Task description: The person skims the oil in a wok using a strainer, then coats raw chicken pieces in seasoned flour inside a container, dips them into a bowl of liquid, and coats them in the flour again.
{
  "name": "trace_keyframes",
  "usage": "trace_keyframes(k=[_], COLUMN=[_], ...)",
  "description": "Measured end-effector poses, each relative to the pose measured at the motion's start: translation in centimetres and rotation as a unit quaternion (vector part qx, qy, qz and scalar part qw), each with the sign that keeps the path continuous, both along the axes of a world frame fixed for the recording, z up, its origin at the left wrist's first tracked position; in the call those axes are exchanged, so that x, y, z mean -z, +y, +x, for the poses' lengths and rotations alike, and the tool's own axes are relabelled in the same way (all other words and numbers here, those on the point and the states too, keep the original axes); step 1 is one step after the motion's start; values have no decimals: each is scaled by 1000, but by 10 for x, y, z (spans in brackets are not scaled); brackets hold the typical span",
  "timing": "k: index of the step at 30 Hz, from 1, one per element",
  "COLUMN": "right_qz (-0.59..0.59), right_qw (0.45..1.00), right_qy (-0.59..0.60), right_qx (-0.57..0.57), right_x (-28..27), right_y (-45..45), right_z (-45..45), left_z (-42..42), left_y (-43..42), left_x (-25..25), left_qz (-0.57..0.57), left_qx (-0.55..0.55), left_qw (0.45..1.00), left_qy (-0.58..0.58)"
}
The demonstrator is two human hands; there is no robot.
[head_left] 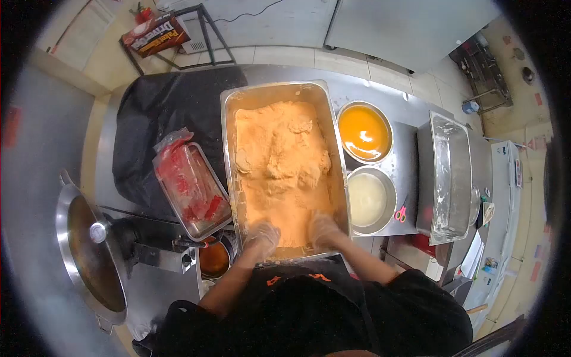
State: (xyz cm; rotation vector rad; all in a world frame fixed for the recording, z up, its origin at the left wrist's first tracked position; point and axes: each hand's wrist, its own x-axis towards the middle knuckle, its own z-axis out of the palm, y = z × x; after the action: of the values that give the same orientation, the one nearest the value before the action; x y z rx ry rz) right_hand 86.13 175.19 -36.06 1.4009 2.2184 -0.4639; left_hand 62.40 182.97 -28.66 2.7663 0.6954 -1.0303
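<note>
A deep metal pan (228, 149) holds orange-tinted breading flour (291, 229), with lumpy coated pieces (291, 157) heaped across its middle and far part. My left hand (263, 235), in a clear plastic glove, reaches into the flour at the near left corner. At the near right side my right hand (324, 231), gloved the same way, also touches the flour. The fingers of both hands are blurred and partly sunk in the flour, so their grip is unclear. Neither hand visibly holds a piece.
Right of the pan stand a bowl of orange liquid (364, 131), a bowl of pale liquid (367, 199), scissors (401, 215) and a long metal pan (423, 178). On the left lie a tray with a red-stained plastic bag (190, 178) and black sheeting (154, 113). A large wok-like pan (65, 238) stands lower left.
</note>
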Motion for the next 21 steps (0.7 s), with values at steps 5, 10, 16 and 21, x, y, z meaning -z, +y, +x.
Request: trace_keyframes(k=[5,10,16,21], right_qz=[-111,65,100,-28], right_qw=[981,790,790,743], right_qy=[74,343,255,304], right_qx=[-144,504,548,596], right_x=[-52,-99,-43,-107], right_y=[34,73,201,246], right_z=[-18,22,13,4], left_z=[-23,18,72,84], left_y=[-29,94,212,222], left_x=[50,-39,-61,-24], left_qz=[194,-122,-56,-175], left_qx=[134,-493,-602,-609], left_qw=[948,816,778,725], left_qy=[-212,-276,-172,-271])
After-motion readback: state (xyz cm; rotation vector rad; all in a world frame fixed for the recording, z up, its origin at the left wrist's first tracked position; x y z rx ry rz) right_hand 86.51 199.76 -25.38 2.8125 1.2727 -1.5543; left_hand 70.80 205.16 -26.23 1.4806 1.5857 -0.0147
